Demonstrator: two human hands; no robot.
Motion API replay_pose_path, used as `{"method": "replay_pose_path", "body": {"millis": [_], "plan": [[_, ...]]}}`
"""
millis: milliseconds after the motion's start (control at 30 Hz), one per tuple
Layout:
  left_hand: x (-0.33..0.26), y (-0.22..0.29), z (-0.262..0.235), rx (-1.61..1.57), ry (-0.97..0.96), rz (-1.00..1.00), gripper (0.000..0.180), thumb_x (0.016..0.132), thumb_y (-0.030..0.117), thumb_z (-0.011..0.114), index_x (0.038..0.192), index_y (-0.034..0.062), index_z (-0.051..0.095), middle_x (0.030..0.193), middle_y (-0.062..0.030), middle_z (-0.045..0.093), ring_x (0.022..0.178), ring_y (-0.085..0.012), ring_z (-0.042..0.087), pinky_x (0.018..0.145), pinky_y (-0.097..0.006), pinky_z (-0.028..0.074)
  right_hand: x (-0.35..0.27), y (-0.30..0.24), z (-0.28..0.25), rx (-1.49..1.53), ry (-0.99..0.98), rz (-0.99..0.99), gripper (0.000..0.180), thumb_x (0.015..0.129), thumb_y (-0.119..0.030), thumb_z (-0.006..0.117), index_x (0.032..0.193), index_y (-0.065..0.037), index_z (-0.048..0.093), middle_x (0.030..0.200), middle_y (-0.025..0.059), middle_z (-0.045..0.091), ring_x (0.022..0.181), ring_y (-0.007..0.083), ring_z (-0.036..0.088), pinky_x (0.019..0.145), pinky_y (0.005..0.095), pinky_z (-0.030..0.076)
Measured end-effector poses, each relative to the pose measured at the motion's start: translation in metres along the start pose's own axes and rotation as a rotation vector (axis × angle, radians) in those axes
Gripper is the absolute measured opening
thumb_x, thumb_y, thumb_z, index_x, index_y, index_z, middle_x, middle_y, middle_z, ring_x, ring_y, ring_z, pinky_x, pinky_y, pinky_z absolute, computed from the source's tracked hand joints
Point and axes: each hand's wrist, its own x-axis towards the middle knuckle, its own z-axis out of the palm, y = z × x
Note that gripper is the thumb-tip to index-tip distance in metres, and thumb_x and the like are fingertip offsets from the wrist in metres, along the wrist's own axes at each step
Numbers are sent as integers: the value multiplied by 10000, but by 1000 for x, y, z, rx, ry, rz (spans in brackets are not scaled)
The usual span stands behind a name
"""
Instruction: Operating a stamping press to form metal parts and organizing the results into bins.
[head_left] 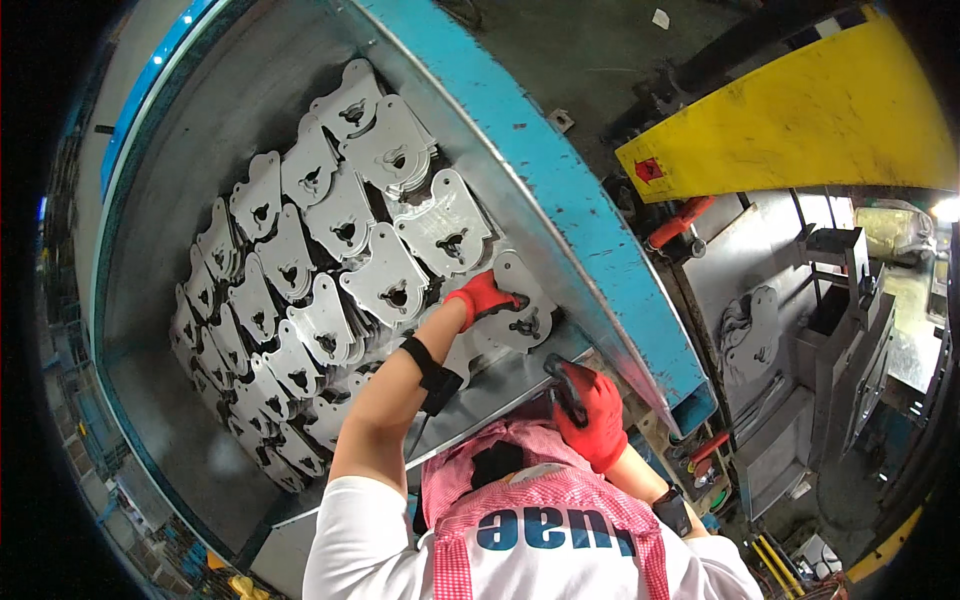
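Note:
Flat grey metal plates (450, 232), each with a rounded tab and a cut-out hole, lie in overlapping stacks inside a large metal bin. My left hand (482, 298), in a red glove with dark fingertips, is closed on the left edge of a metal plate (528, 325) at the bin's near right corner. Its thumb lies across the plate's face, while the other fingers are partly hidden. My right hand (592, 415), gloved alike, is by the bin's near rim with its thumb and fingers apart. Nothing shows in it.
The bin's blue side wall (560, 180) runs along the right of the stacks. Beyond it stands a machine with a yellow panel (790, 110). More plates (755, 330) rest on a metal surface there, near a red-handled tool (682, 222).

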Motion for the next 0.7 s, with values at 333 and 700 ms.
{"method": "replay_pose_path", "body": {"millis": [333,700], "plan": [[-5,11,18,478,277,-201,753,604,456,698,1112,-33,432,1085,-222,547,1012,-326,540,848,-372,432,1,-6,6,-98,69,-67,526,649,-138,640,1144,-29,496,1081,161,539,964,333,517,842,392,407],[-125,87,-10,428,375,402,473,801,359,555,1163,63,484,1131,-156,522,1039,-322,501,854,-382,418,-8,-19,12,-157,107,-121,525,657,-183,644,1141,-39,502,1095,148,528,1015,322,495,871,388,390]]}}
